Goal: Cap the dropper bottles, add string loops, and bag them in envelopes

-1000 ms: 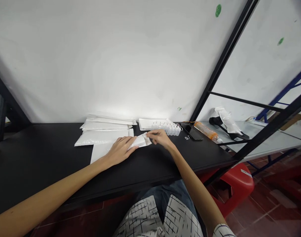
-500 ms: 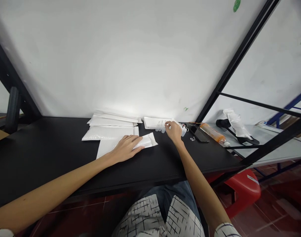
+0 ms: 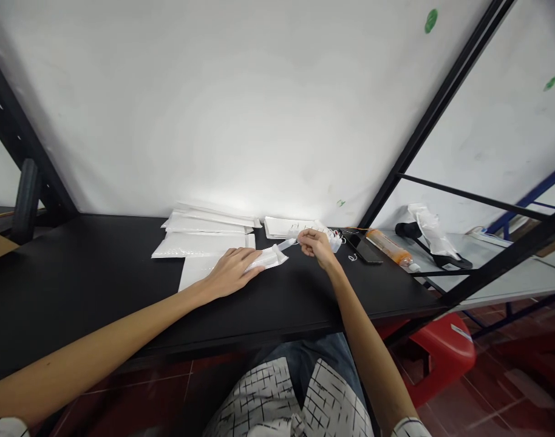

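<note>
My left hand is closed on a small white padded packet lying on the black tabletop. Between the fingers of my right hand is the end of a small translucent white piece, whose other end meets the packet's right opening. Flat white padded envelopes are stacked beyond and left of my left hand, with another white sheet partly under that hand. Behind my right hand are a white stack and several small translucent pieces.
To the right on the black table are a small white loop, a black phone and a clear orange bottle. Black frame posts flank the table. A red stool stands below right.
My right hand has moved slightly left and toward me from the small pieces, now with one translucent piece at the packet's opening. My left hand has hardly moved.
</note>
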A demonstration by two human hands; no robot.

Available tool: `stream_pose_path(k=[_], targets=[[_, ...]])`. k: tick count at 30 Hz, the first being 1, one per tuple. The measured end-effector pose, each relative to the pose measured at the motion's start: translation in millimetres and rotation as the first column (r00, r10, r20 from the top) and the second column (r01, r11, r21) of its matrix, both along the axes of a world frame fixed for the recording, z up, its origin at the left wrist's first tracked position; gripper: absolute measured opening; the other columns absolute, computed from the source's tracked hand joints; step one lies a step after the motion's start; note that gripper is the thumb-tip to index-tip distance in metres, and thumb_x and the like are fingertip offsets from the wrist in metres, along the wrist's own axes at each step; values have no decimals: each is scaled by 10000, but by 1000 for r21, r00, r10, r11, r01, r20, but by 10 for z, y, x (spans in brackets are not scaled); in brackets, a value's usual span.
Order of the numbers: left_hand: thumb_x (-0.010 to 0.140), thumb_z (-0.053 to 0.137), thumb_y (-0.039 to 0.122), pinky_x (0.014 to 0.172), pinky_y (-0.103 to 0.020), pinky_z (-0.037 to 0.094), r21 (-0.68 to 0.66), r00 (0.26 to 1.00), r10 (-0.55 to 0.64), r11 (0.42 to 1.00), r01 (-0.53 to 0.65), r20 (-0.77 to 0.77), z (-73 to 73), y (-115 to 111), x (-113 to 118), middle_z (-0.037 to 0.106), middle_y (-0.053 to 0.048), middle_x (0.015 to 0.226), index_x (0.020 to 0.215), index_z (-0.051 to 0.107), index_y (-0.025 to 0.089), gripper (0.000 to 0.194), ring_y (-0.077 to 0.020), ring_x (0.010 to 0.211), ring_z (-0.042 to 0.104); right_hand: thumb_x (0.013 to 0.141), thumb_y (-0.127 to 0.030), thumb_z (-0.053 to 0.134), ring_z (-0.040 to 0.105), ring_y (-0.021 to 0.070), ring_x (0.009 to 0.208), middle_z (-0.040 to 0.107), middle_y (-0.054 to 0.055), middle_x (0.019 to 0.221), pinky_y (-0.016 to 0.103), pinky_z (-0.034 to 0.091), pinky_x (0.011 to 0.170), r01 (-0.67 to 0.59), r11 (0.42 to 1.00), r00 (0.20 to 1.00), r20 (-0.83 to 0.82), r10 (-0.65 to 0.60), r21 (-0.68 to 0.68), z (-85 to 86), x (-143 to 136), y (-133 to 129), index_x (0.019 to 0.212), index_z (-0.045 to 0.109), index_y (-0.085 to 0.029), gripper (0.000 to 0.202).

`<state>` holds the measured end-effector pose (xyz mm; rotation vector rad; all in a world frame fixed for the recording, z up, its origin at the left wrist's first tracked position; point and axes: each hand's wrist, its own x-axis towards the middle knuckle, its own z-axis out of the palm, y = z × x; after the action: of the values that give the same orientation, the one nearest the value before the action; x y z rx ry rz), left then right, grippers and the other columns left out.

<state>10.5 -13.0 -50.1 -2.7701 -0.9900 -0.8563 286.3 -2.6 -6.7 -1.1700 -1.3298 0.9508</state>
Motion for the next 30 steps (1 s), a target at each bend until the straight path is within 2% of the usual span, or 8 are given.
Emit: stream_pose_path(k=[2,9,13,17,21,24,27,30], targets=[[1030,305,478,973,-397,442,-10,1000,5,1000,-5,-5,-4,2,2,634,-123,1293,1294,571,166,488,-257,1158,590,609,-272,684,475,82,393,563,-14,601,213,183,363,-48,998,999,-8,48,-32,-13,-22,7,705,594,-167,169],[1031,294,489,969,-406,444,-4,1000,-1,1000,1,-2,-19,8,7,637,-125,1282,1288,563,163,494,-259,1144,594,604,-256,689,482,76,391,573,-18,564,193,199,346,14,1000,993,-121,-12,8,37,36,-22,687,596,-163,156],[1031,307,473,960,-411,449,5,1000,-9,1000,9,19,-20,6,14,630,-131,1286,1295,557,160,479,-261,1142,593,596,-227,699,495,74,419,650,24,635,185,190,350,-117,987,992,-65,110,-115,-34,-75,-6,684,610,-150,147],[1039,292,438,919,-410,462,9,999,-26,1000,26,32,-15,-1,19,649,-129,1237,1291,553,160,457,-261,1099,607,607,-241,717,465,54,398,689,48,688,188,152,360,-260,928,962,8,272,-265,-145,-235,10,717,657,-131,167],[1047,274,404,881,-396,465,10,999,-30,1000,30,12,-12,4,15,662,-119,1177,1274,545,161,429,-252,1042,613,618,-256,738,400,38,373,609,-12,561,198,204,386,-308,918,932,114,343,-250,-210,-325,-24,792,726,-124,218],[1046,280,410,872,-392,465,9,999,-32,999,32,1,-19,13,13,654,-122,1172,1265,543,157,426,-252,1031,607,625,-293,756,412,47,413,595,-17,574,212,282,427,-345,916,904,188,383,-207,-208,-319,-45,805,751,-128,244],[1042,273,430,875,-394,457,8,999,-34,999,34,-28,-31,7,17,637,-135,1191,1258,550,148,450,-258,1041,597,684,-379,731,413,62,449,593,-8,604,227,309,458,-275,955,930,222,293,-108,-162,-229,-4,860,758,-135,303],[1030,284,473,918,-409,432,14,995,-44,999,46,-90,-39,-23,23,617,-141,1209,1249,564,161,473,-275,1095,575,761,-409,640,410,75,466,637,16,724,249,338,488,46,991,948,308,-84,129,-91,-87,113,948,747,-147,339]])
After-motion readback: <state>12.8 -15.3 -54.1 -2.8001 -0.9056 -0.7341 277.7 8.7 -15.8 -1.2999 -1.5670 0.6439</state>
